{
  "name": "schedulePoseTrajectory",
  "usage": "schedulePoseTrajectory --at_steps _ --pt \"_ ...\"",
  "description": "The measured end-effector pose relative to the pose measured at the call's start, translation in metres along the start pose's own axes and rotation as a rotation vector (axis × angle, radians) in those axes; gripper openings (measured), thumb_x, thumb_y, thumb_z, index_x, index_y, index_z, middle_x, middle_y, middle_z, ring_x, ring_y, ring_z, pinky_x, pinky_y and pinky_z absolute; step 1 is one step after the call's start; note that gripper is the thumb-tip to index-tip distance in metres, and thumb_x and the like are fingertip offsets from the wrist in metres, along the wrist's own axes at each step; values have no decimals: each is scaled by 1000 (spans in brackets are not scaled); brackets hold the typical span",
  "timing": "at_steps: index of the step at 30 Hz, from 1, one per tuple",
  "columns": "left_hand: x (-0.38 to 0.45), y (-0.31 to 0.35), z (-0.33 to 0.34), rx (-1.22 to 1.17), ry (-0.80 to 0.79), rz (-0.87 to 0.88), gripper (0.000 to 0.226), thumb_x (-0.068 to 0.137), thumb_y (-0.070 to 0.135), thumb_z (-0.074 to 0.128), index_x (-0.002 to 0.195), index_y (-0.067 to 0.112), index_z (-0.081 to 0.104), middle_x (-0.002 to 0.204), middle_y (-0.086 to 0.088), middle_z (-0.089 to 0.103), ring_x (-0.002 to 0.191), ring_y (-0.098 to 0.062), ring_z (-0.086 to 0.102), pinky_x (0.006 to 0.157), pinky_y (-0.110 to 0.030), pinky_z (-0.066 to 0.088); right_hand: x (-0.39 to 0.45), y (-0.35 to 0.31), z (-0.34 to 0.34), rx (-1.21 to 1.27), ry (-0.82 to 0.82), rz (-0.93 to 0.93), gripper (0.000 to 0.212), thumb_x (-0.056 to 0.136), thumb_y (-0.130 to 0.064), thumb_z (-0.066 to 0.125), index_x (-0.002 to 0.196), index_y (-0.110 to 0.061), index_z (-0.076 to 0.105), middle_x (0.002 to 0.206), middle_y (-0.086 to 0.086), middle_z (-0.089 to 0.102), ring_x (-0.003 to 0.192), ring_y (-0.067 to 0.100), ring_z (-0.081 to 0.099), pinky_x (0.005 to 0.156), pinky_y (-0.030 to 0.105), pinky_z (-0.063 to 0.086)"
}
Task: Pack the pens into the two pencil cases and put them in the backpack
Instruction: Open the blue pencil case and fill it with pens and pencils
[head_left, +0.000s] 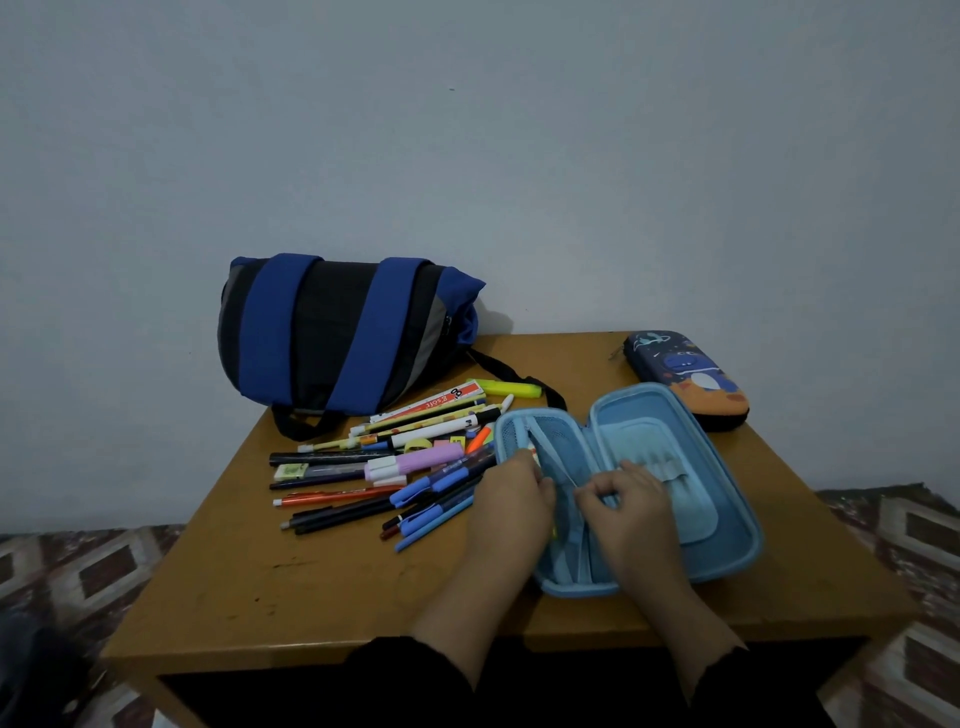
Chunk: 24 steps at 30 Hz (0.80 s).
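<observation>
Light-blue pencil case (675, 467) lies open on the wooden table (311, 582) — left hand (511, 501) curled into its mesh half, right hand (631, 499) pinching its centre flap. Pens (374, 467) lie heaped just left; backpack (337, 332) behind, second case (688, 376) closed at the back right.

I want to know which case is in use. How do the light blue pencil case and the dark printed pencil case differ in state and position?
The light blue pencil case lies open flat near the front; the dark printed pencil case is closed, at the far right. The left hand and right hand work inside the light blue one; nothing touches the dark one. Both rest on the wooden table.
</observation>
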<state>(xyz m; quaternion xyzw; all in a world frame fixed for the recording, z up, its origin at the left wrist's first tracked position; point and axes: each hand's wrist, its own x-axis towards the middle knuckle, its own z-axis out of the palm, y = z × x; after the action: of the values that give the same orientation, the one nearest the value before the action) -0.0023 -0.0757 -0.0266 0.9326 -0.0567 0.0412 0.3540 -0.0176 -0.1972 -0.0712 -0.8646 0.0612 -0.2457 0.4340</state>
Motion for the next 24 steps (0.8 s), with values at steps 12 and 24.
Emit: schedulePoseTrajectory --at_steps 12,24 --pt "8 -12 -6 -129 -196 -42 10 94 20 57 94 21 67 93 1 67 86 -12 66 84 -33 57 0 0 -3 -13 -20 -6 15 79 -12 73 68 -12 63 83 -4 56 117 24 48 104 31 27" --pt "4 -13 -11 -173 -268 -3 16 91 10 57 88 23 66 97 -4 69 90 -17 66 85 -33 57 1 0 -3 -10 -44 9 13 79 -12 73 69 -11 65 84 -5 56 123 25 45 105 34 28"
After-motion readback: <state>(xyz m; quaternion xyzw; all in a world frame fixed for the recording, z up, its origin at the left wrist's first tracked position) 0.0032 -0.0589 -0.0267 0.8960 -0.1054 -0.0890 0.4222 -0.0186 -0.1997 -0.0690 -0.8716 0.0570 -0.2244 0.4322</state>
